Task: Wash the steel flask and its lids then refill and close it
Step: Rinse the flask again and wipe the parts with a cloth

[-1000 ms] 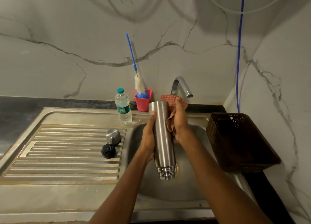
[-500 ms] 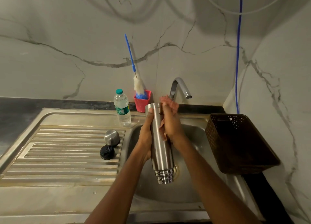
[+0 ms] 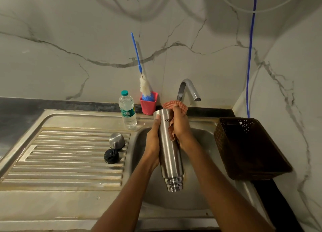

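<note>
Kitchen corner. White marble-look wall with grey veins. Steel sink [image 3: 200,203] set in a dark desk [image 3: 19,109].

Steel flask [image 3: 169,153]: held above the sink bowl, upside down and slightly tilted, threaded mouth lowest, flat base uppermost. Black letters "NO" read near the base; the rest of the word is covered.

Left hand [image 3: 153,144]: wrapped round the flask's left side, thumb lying up along the body, tip near the base rim.

Right hand [image 3: 181,128]: curled over the flask's upper right, pinning a red-checked cloth [image 3: 176,105] against the metal. The cloth bunches above the base and hangs out below the palm.

Left of the flask, on the ribbed drainboard [image 3: 69,153]: domed steel lid [image 3: 116,140], with the black lid [image 3: 111,156] just in front of it.

Behind and left of the flask: clear water bottle [image 3: 127,109], teal cap, green label, print too small to read. Beside it, a red cup [image 3: 148,103] holds a bottle brush [image 3: 144,88] with a blue handle and white bristles, leaning on the wall.

Directly behind the flask: chrome tap [image 3: 189,89].

Right of the flask: dark brown perforated basket [image 3: 249,148].

Above and right of the flask: blue cable [image 3: 250,66] running down the wall.
</note>
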